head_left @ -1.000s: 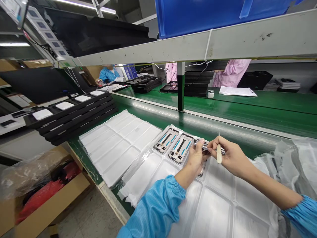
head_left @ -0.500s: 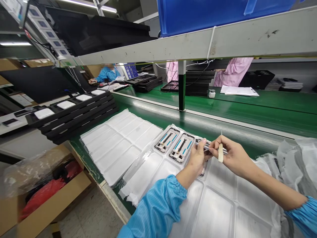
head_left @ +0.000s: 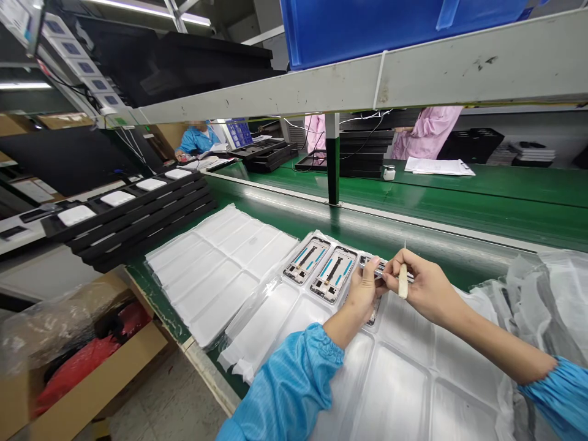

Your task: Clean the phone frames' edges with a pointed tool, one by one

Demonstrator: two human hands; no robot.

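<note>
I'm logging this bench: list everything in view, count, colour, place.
Phone frames: at least three, silver, black, tray and hands
Pocketed trays: two, whitish, green bench
Tool: one, cream handle, right hand
Tray stack: one, black, left
White squares: four, tray stack
Blue bin: one, overhead
Cardboard box: one, brown, lower left
Crumpled sheets: several, whitish, right
People: at least two, blue and pink, background
Left hand: one, blue sleeve, centre
Right hand: one, blue sleeve, right

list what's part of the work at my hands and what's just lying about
Seemingly part of the work:
left hand, holding a phone frame
right hand, holding a pale-handled tool
two phone frames lying beside them
front white tray

Apparently just lying about:
cardboard box
papers
small white bottle
blue bin
</note>
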